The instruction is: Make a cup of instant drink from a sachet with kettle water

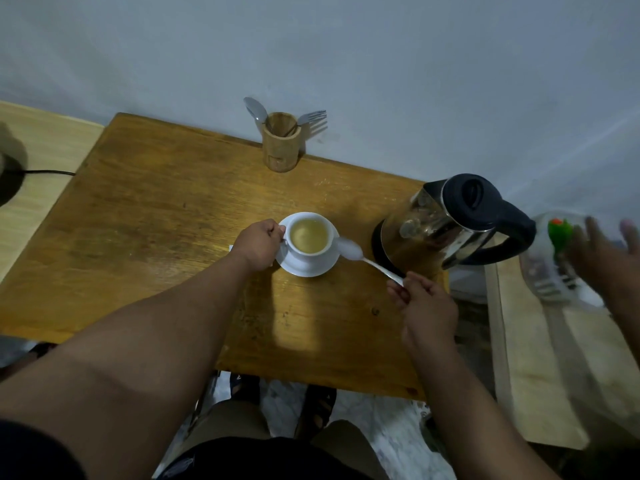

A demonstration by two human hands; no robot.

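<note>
The full, spill-prone ceramic cup [309, 237] sits just beyond the left hand [259, 243], clamped on its handle, while the right hand [424, 304] pinches the light, stiff spoon [363, 258] by its tail.

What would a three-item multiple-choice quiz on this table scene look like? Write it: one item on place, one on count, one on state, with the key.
1. Where is the spoon's bowl?
A. in the wooden holder
B. beside the cup, over the saucer's edge
C. on the kettle lid

2. How many utensils stand in the holder?
A. two
B. none
C. five

3. The cup is:
A. empty
B. upside down
C. filled with pale liquid

Key: B, the right hand holds the spoon beside the cup; A, a spoon and a fork stand in the holder; C, yellowish liquid shows while the left hand grips the handle.
</note>
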